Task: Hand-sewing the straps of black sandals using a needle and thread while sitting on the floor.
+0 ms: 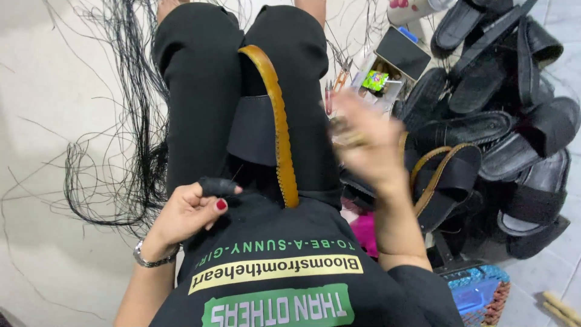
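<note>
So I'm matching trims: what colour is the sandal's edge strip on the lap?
Tan brown, on the sandal with a black strap; head view.

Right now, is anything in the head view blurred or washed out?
Head view: the right hand is smeared by motion blur, its fingers indistinct; the left hand and the sandal on the lap are sharp; lighting is even and soft, with no harsh glare; the threads show clearly against the pale floor.

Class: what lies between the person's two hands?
In the head view, a tan-edged black sandal on the lap lies between the left hand and the blurred right hand.
</note>
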